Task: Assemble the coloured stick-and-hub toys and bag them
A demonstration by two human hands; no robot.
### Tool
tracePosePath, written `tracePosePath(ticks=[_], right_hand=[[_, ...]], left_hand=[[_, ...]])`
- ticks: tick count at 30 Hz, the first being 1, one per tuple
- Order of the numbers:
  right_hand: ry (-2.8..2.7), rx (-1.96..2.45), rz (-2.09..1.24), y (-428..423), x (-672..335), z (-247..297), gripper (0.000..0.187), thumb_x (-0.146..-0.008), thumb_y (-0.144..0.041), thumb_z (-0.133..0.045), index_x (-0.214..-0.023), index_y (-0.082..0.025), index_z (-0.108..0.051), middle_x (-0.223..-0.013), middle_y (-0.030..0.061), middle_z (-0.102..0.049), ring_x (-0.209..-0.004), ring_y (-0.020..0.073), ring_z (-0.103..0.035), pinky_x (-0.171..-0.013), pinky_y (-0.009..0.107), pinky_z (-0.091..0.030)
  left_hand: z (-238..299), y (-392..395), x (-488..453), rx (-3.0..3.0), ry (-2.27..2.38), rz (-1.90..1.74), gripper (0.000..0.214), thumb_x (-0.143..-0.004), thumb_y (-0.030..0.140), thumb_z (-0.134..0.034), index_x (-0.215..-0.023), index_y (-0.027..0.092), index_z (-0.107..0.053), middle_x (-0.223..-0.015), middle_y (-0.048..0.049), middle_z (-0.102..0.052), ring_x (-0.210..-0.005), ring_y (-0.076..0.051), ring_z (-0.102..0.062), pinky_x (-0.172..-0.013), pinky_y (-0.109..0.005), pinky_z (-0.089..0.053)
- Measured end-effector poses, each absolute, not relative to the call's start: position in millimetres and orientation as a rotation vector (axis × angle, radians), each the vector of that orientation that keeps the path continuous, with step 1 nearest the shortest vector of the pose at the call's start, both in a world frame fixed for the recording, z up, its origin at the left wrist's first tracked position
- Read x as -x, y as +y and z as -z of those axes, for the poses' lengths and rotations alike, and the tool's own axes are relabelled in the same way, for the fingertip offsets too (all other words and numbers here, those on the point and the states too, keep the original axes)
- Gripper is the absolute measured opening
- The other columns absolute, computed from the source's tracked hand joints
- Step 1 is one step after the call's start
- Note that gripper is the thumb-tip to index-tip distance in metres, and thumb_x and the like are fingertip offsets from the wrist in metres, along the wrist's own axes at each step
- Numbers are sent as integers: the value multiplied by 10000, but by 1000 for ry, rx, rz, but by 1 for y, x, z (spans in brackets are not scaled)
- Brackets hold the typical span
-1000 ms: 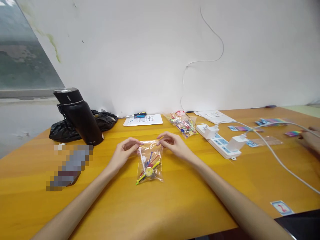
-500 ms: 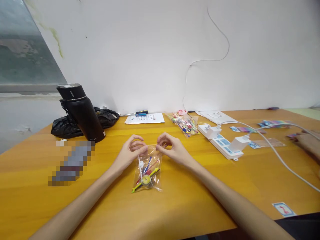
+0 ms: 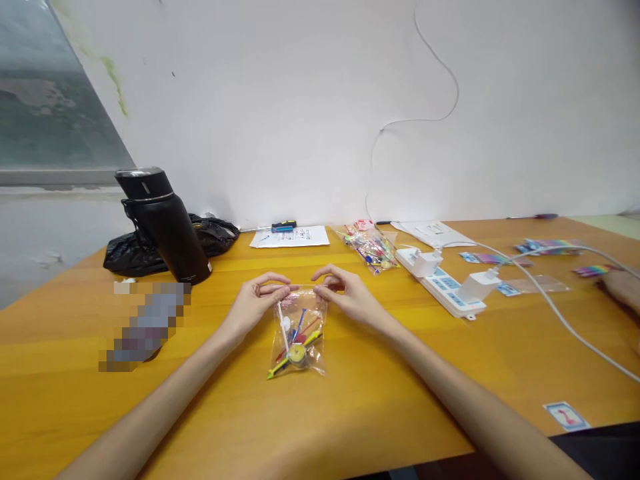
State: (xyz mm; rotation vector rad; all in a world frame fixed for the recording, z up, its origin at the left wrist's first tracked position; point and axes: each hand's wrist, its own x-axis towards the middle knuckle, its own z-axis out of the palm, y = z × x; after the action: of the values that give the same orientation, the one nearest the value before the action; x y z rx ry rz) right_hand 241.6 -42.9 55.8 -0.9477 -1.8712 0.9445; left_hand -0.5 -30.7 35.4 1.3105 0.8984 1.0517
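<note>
A clear plastic bag [image 3: 311,317] hangs upright over the table, its top edge pinched at both corners. My left hand [image 3: 260,297] grips the left top corner between thumb and fingers. At the right top corner, my right hand [image 3: 345,290] holds on in the same way. Inside the bag lie small plastic parts: a yellow-green stick with a round yellow disc [image 3: 297,355], a white stick with a round knob [image 3: 285,325], a blue piece and red pieces. The bag's lower end is at or just above the tabletop; I cannot tell which.
Left stand a black bottle [image 3: 167,230] and a black plastic bag [image 3: 220,235]. Behind are a screwdriver [image 3: 283,227], paper [image 3: 313,237] and another bag of parts [image 3: 370,247]. Right are a white power strip [image 3: 450,293], cables, rainbow packs [image 3: 550,247], a card [image 3: 567,417] and another person's hand [image 3: 620,288].
The bag has been spread slightly wider between my hands, and the parts in it have shifted a little. At the right, the other person's hand shows a rainbow-coloured item more fully.
</note>
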Motion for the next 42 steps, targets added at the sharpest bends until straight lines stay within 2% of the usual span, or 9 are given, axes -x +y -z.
tracePosePath(ticks=[6,10,15,18,20,29,34,38,42], right_hand=[[-1645,923,-1276,-44,-235,-48,429,-945,-468,-633,-1269,-213,-513,-980,55,-733,-862,173,-709,-807,319,-557],[-1615,858,-1582,-54,-221,-41,573,-826,-375,-794,-1284,-228,-483,-1186,89,-713,-1034,194,-715,-928,347,-561],[-1610,803,-1586,-57,-216,-36,602,-770,-331,-840,-1257,-220,-504,-1256,102,-688,-1099,206,-700,-1014,383,-535],[-1597,836,-1506,-47,-223,-33,600,-770,-338,-835,-1260,-217,-510,-1216,97,-700,-1112,209,-688,-1035,392,-516],[-1567,881,-1438,-38,-228,-32,599,-765,-345,-831,-1255,-215,-511,-1160,85,-716,-1115,215,-682,-1044,399,-501],[-1145,1068,-1196,3,-270,-33,592,-717,-409,-767,-1208,-250,-477,-1088,36,-708,-1073,239,-690,-967,384,-545],[-1194,1239,-766,21,-304,-27,726,-736,-486,-757,-1322,-209,-432,-1171,96,-684,-1165,260,-640,-1075,427,-464],[-1291,1349,-597,32,-315,-11,758,-816,-527,-679,-1407,-156,-381,-1295,171,-620,-1166,273,-630,-1067,445,-463],[-1436,1450,-99,27,-313,-12,714,-872,-503,-624,-1424,-105,-410,-1428,230,-488,-1359,316,-454,-1154,469,-349]], left_hand=[[-44,-30,3,-1326,976,-1194,468,-733,498,-842,-1033,180,-676,-1041,-123,-802,-979,-278,-753,-902,-383,-557],[-50,-30,6,-1315,1029,-1331,463,-726,500,-844,-1008,178,-669,-1033,-122,-798,-1012,-284,-738,-904,-381,-551],[-53,-31,6,-1299,963,-1381,465,-770,461,-822,-1097,204,-615,-1205,-133,-752,-1111,-279,-710,-952,-394,-549],[-48,-28,6,-1249,893,-1426,411,-851,467,-737,-1158,239,-588,-1401,-110,-644,-1200,-256,-669,-997,-398,-542],[-41,-24,7,-1178,890,-1445,354,-892,482,-665,-1130,229,-596,-1419,-105,-617,-1179,-252,-678,-999,-418,-549],[-20,-19,5,-1198,994,-1216,352,-842,484,-669,-994,169,-639,-1129,-102,-706,-928,-223,-723,-859,-373,-576],[-18,-17,5,-1260,987,-1180,363,-835,509,-676,-974,176,-642,-1088,-89,-710,-892,-202,-711,-832,-339,-557],[-17,-16,5,-1284,975,-1168,376,-818,520,-684,-960,175,-642,-1063,-89,-713,-865,-202,-709,-809,-335,-553],[-17,-16,5,-1290,974,-1163,361,-828,512,-668,-959,177,-638,-1069,-86,-706,-864,-198,-707,-806,-327,-552]])
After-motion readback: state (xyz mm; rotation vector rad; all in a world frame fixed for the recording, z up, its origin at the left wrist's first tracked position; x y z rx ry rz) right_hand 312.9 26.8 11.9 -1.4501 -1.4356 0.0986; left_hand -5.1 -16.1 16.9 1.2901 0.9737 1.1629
